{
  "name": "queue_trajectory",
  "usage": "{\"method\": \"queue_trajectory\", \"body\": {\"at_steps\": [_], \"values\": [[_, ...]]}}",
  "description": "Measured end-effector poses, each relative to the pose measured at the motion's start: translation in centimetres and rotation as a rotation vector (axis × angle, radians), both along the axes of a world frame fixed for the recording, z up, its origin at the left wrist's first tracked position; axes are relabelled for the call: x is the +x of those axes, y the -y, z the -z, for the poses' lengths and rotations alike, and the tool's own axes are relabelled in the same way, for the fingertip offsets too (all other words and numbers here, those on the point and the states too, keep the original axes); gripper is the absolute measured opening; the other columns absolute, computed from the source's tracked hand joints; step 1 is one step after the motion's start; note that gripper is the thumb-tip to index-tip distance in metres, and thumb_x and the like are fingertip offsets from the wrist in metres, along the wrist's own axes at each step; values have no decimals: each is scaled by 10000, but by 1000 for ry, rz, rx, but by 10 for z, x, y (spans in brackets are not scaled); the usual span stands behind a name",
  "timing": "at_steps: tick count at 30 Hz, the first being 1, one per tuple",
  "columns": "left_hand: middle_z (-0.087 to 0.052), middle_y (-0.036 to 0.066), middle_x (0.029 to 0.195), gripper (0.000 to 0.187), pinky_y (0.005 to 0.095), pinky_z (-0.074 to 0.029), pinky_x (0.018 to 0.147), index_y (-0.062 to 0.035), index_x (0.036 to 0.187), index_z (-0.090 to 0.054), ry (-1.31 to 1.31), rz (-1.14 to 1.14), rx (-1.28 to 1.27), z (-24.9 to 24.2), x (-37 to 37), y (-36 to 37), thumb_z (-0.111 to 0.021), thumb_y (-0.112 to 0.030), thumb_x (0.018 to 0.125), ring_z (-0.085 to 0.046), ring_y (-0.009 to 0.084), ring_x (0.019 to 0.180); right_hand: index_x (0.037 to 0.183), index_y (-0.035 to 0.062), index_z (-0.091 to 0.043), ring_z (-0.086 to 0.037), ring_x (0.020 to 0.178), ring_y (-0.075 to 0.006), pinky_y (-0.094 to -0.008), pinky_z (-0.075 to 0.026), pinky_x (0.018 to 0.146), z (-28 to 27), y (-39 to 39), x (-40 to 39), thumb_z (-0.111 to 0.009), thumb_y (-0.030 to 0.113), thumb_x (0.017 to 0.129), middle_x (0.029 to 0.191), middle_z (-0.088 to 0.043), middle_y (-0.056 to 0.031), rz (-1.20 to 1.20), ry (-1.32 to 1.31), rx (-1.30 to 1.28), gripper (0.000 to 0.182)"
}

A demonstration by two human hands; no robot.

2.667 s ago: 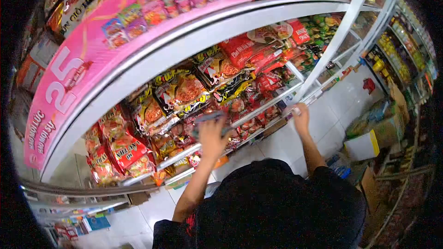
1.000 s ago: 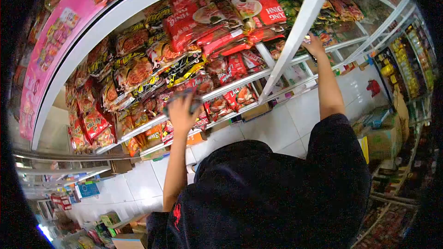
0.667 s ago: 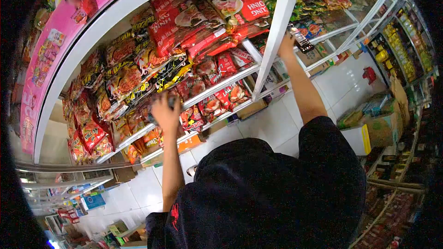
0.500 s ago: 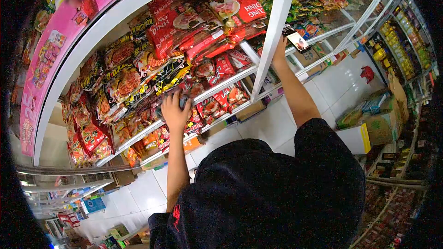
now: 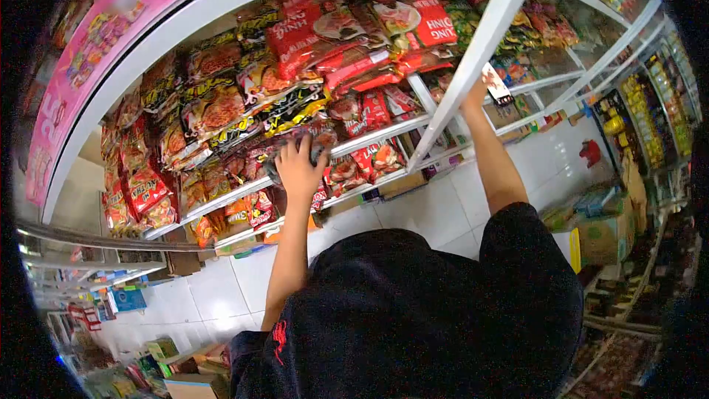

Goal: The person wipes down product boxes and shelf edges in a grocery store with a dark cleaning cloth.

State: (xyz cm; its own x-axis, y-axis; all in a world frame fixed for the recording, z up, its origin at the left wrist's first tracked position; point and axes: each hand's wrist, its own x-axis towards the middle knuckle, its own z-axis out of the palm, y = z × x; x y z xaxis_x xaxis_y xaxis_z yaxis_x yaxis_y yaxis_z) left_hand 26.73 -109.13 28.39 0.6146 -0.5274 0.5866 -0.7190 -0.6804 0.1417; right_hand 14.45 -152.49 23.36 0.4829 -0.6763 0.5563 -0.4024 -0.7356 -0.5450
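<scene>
My left hand (image 5: 299, 166) is pressed over a dark cloth (image 5: 273, 171), fingers bent around it, on the white shelf rail (image 5: 352, 146). The cloth is mostly hidden beneath the palm. Just beyond it are yellow-and-black noodle packets (image 5: 295, 112) and a stack of red noodle packets (image 5: 314, 33). Over to the right, my right hand (image 5: 475, 96) is at the slanted white post (image 5: 484, 41), which partly hides its fingers. A phone (image 5: 497, 86) with a lit screen sits against that hand and appears held by it.
A pink curved banner (image 5: 96, 52) and white frame edge border the shelf on the left. Below the rail is a lower row of packets (image 5: 260, 207). A cardboard box (image 5: 602, 240) stands on the tiled floor (image 5: 436, 203) at right, near another stocked shelf (image 5: 639, 111).
The view has shifted, so the shelf appears farther right. My left hand has moved slightly right along the rail with the cloth. My right hand and the phone stay by the post.
</scene>
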Motion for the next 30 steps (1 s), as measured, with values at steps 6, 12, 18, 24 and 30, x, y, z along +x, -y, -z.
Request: {"method": "queue_trajectory", "body": {"at_steps": [6, 12, 18, 24, 30], "values": [[-540, 151, 830, 448, 412, -380, 695, -77, 1029, -558, -74, -204, -86, -8, 36, -68, -612, -373, 697, -506, 317, 798, 921, 69, -526, -447, 995, -332, -472, -316, 850, -57, 48, -44, -509, 188, 718, 967, -551, -157, 233, -316, -229, 236], [-546, 136, 934, 475, 428, -367, 747, -93, 1070, -541, -35, -534, -26, 4, 48, -86, -582, -405, 715, -498, 312, 874, 881, 63, -531, -505, 905, -333, -466, -360, 780, -43, 71, -41, -516, 183, 706, 891, -571, -164, 164, -488, -266, 213], [-499, 178, 1085, 514, 444, -338, 827, -95, 1115, -509, -131, -218, 26, 1, 11, -36, -574, -413, 716, -450, 334, 1000, 925, 78, -540, -531, 852, -356, -428, -404, 745, -15, 115, -29, -531, 141, 695, 863, -576, -192, 9, -235, -84, 239], [-518, 161, 999, 506, 427, -346, 829, -97, 1103, -517, -222, -116, 2, -6, 8, -50, -602, -396, 703, -460, 324, 960, 1044, 105, -510, -499, 918, -405, -470, -374, 810, -11, 148, -33, -450, 158, 735, 951, -548, -238, 8, -296, 26, 319], [-510, 117, 841, 464, 395, -359, 745, -108, 1068, -539, -13, -182, -49, 2, 27, -80, -603, -365, 686, -483, 285, 828, 1092, 108, -473, -471, 955, -391, -478, -356, 842, -24, 123, -37, -448, 172, 740, 1020, -525, -203, 12, -261, -17, 359]]}}
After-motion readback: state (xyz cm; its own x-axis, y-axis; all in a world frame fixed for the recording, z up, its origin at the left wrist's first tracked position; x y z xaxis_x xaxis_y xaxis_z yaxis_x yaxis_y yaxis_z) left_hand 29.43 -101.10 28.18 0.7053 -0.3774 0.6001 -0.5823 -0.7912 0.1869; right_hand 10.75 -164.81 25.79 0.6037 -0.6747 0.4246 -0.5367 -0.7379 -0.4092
